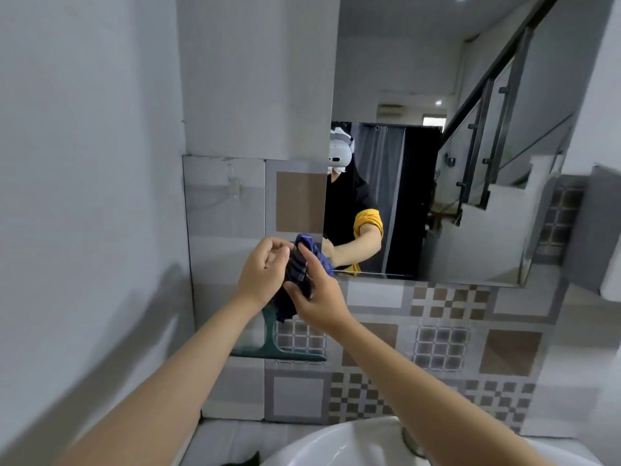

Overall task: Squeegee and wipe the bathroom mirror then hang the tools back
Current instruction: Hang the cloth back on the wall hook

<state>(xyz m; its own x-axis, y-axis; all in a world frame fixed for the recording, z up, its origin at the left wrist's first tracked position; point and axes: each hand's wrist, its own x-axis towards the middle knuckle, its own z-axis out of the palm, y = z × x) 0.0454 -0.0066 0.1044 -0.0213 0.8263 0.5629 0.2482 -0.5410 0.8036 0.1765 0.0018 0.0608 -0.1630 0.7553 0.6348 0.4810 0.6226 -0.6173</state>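
A dark blue checked cloth (300, 265) is bunched between both hands, just in front of the mirror's (437, 169) lower left corner. My right hand (317, 299) grips the cloth from the right and below. My left hand (265, 272) is curled against its left side, fingertips on its upper edge. A green squeegee (273, 346) sits flat against the tiled wall right under my hands, blade down. The top of its handle is hidden behind the cloth and my left wrist. The mirror reflects a person in a black top.
A clear plastic hook (235, 187) is stuck on the tile left of the mirror, above my hands. A white sink (336, 443) lies below at the bottom edge. A plain wall (84, 196) closes in on the left, and patterned tiles (440, 348) cover the wall under the mirror.
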